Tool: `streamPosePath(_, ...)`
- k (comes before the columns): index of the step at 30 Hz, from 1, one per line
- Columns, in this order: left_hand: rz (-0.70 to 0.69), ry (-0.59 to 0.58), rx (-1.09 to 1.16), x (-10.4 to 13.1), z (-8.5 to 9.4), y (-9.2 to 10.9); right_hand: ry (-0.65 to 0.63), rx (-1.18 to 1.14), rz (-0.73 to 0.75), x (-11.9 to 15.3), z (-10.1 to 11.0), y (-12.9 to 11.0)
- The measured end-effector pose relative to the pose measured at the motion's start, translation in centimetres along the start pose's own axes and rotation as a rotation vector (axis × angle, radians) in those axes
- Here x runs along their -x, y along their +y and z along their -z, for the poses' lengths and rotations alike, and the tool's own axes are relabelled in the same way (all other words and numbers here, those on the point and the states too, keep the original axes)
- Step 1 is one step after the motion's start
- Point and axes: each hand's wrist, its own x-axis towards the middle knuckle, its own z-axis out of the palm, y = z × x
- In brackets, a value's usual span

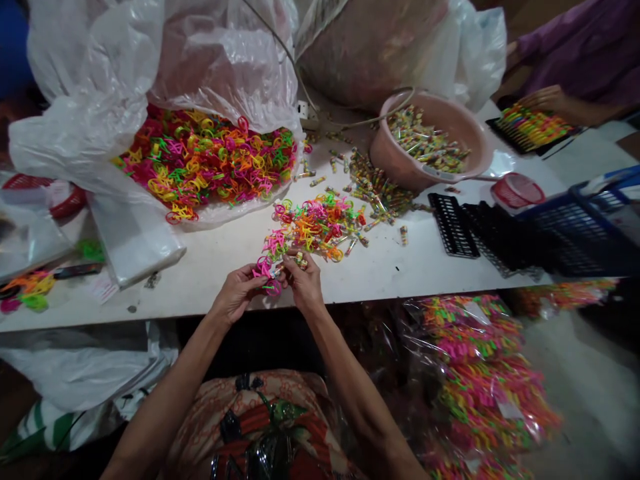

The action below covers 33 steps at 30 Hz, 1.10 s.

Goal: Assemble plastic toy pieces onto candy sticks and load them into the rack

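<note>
The left hand (240,290) and the right hand (304,283) meet over the near edge of the white bench (400,273), around the middle. The left fingers are closed on a pink plastic piece (262,268); the right fingers are drawn in narrow, holding a small patterned tube (300,260), its far end hard to make out between them. The pink piece and the tube are close together, but whether they are joined cannot be told.

Just beyond the hands lies a loose heap of bright plastic pieces (320,223) in pink, green, yellow and orange. Far left of it, a big clear bag (230,53) lies open toward the near side, with many more such pieces in its mouth. Right of the heap, a pile of tubes (383,193) spreads against a pink basin (395,150), which holds more of them.

Farther right are black racks (453,225), a small red basket (517,191) and a blue basket (590,220). At the far right, a co-worker's hand (543,99) rests over a filled rack (533,128). On the left lies a stack of clear bags (133,233). Below the bench, at the near right, are filled packets (495,380) of coloured pieces
</note>
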Motion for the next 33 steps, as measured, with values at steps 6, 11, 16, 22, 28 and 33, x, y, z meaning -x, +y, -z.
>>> streamPosePath(6,0.046,-0.014,0.025,-0.3,0.6,0.2,-0.1,-0.026,-0.098,0.1,0.6,0.1)
streamPosePath(11,0.104,-0.03,-0.019,-0.5,1.2,0.0,-0.141,-0.001,-0.1,0.4,1.1,0.2)
streamPosePath(16,0.077,-0.029,-0.015,-0.4,1.2,-0.2,-0.159,-0.026,-0.102,0.7,1.2,0.4)
streamPosePath(22,0.09,-0.057,-0.042,-0.4,1.0,0.3,-0.199,0.045,-0.053,1.1,1.1,-0.3)
streamPosePath(28,0.057,-0.027,-0.096,-0.3,1.0,0.2,-0.179,0.23,0.091,1.7,1.0,-1.1)
streamPosePath(33,0.035,0.015,-0.137,-0.5,1.4,-0.4,-0.179,0.352,0.152,1.9,0.7,-0.9)
